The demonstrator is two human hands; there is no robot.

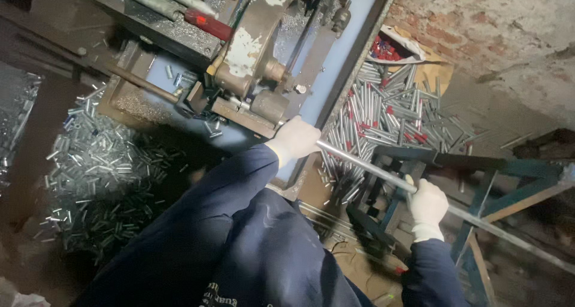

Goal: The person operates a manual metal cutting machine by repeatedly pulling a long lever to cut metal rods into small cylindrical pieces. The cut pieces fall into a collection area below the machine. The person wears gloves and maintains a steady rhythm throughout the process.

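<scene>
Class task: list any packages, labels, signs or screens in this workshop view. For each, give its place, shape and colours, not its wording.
Open bag: top right, by the brick wall; crumpled, whitish and tan, small red pieces inside.
Printed lettering: bottom centre, on the person's dark blue garment; small, pale, partly cut off.
No signs or screens show.

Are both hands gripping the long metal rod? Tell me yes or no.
Yes: the left hand grips the metal rod near the machine, and the right hand grips it farther back.
</scene>
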